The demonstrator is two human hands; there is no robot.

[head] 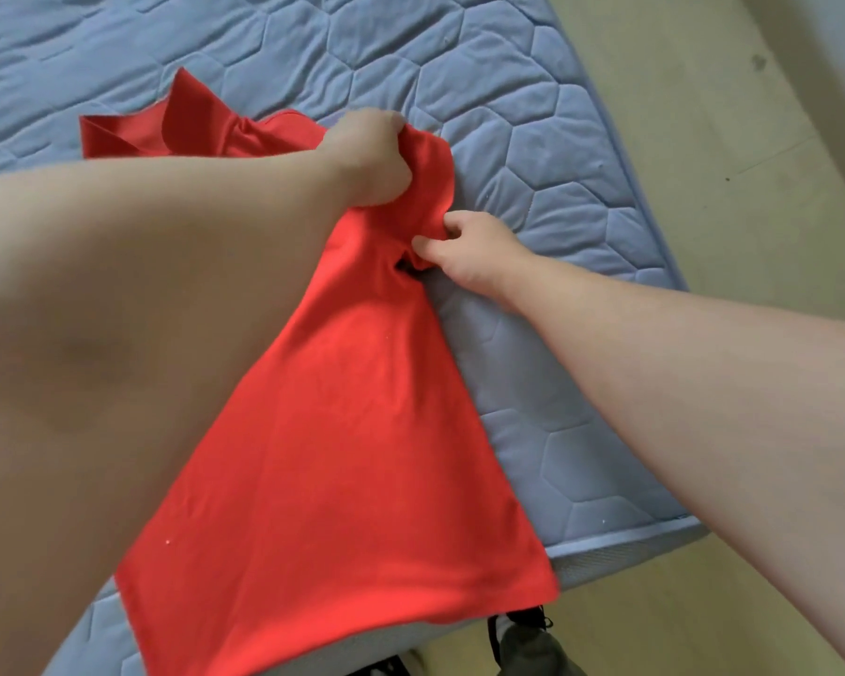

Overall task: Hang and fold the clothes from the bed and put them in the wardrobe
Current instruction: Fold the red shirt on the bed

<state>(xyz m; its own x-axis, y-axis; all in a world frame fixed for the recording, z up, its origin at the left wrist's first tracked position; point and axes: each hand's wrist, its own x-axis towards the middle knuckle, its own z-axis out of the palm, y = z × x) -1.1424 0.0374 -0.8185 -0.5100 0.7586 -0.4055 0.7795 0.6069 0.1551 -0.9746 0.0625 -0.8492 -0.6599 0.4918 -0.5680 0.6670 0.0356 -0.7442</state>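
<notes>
Blue hexagon-quilted bed (pixel 532 114) fills upper left and centre. Pale beige floor (pixel 703 139) runs down right side. Dark blurred item (pixel 523 641) at bottom edge.

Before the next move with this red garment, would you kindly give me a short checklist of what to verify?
1. Left hand holds the red garment: ok, fingers curled round bunched cloth.
2. Right hand holds cloth: ok, it pinches a fold beside the left hand.
3. Garment flat for folding: not ok, upper part bunched, lower part smooth.
4. Garment fully on the mattress: not ok, the hem overhangs the near edge.
5. Front or back facing up: cannot tell.
</notes>
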